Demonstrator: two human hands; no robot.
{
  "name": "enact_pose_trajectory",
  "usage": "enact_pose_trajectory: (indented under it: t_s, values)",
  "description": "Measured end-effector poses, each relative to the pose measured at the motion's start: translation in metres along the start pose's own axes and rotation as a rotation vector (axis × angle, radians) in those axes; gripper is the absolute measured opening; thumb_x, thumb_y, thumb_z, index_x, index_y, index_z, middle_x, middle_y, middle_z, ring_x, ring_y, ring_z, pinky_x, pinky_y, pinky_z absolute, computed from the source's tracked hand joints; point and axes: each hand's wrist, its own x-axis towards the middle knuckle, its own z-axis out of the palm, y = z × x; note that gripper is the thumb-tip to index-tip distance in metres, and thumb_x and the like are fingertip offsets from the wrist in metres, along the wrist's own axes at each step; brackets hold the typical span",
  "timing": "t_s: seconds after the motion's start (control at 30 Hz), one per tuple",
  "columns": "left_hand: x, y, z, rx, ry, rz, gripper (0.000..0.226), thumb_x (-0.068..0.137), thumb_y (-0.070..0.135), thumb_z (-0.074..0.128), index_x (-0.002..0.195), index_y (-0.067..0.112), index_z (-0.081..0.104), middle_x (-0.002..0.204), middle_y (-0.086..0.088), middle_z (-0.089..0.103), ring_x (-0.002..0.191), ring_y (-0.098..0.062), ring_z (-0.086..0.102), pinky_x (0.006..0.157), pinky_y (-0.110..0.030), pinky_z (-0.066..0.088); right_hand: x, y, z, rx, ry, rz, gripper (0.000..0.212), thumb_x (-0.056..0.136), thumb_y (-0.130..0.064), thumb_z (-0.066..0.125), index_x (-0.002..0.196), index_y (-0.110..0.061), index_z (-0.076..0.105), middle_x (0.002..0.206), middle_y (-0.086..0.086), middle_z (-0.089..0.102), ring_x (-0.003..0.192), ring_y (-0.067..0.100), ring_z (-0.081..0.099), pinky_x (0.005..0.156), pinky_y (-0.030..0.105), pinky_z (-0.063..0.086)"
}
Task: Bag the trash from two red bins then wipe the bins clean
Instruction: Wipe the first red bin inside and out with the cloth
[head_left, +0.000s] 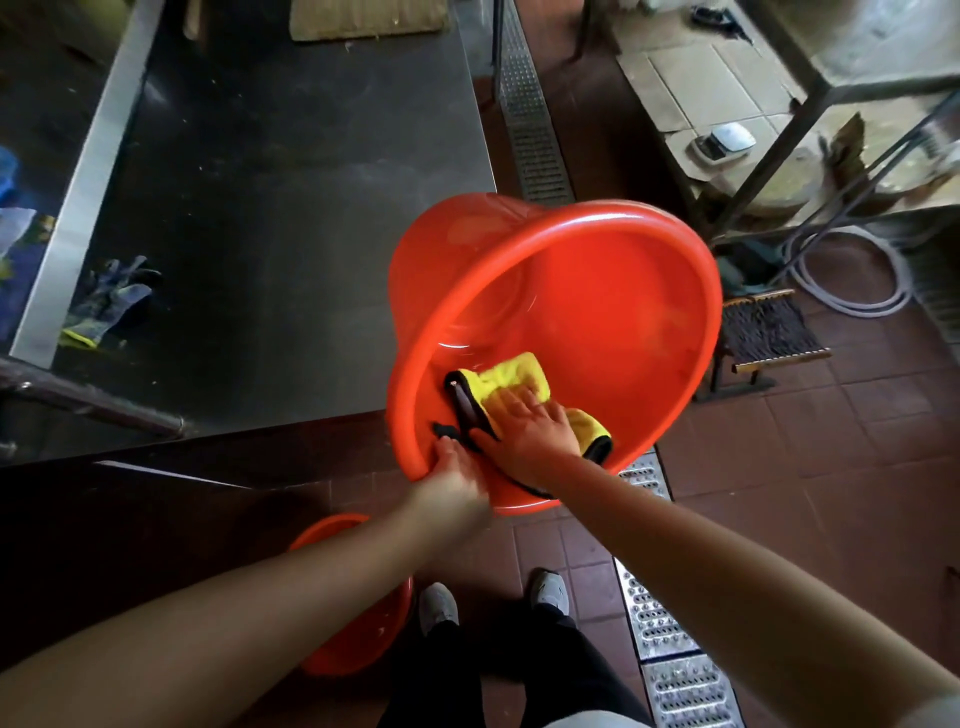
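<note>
Bin (613, 291) in my grip: glossy smooth red plastic. Cloth (514, 376) under my palm: fluffy yellow, black trim. Table (291, 208) on left: dull scratched metal. Floor (831, 467): matt brown tile. Drain grate (660, 629): perforated shiny metal.

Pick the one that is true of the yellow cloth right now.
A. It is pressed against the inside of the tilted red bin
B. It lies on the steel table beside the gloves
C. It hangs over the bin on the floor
A: the right hand presses the yellow cloth flat against the inner wall of the red bin, which the left hand grips by the rim.
</note>
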Motion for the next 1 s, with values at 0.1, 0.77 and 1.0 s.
enact_pose_trajectory:
  t_s: [0.1,0.77,1.0]
  values:
    - [0.001,0.003,0.004,0.048,-0.024,0.041,0.041,0.08,0.034,0.055,0.099,0.006,0.077,0.094,-0.018,0.074,0.084,-0.033,0.073,0.074,-0.041,0.059,-0.007,0.029,-0.013,-0.1,0.035,0.002,0.064,0.098,-0.062,0.033,0.156,-0.039,0.02,0.166,-0.004,0.017,0.154,0.022,0.008,0.119,0.051,0.014]
    - [0.004,-0.008,-0.02,0.0,-0.088,0.131,0.036,0.086,0.019,0.05,0.105,-0.004,0.07,0.1,-0.028,0.07,0.091,-0.041,0.069,0.081,-0.052,0.055,-0.067,0.009,-0.025,-0.051,0.046,0.108,0.076,0.092,-0.072,0.026,0.157,-0.032,0.021,0.165,0.0,0.019,0.153,0.024,0.008,0.118,0.055,0.01]
    - [0.004,-0.009,-0.016,-0.055,-0.042,0.165,0.04,0.094,0.004,0.035,0.124,-0.016,0.051,0.12,-0.038,0.057,0.108,-0.051,0.059,0.094,-0.061,0.045,-0.077,0.037,-0.042,-0.186,0.058,0.08,0.065,0.101,-0.05,0.039,0.159,-0.038,0.013,0.167,-0.003,0.017,0.154,0.02,0.005,0.12,0.047,0.009]
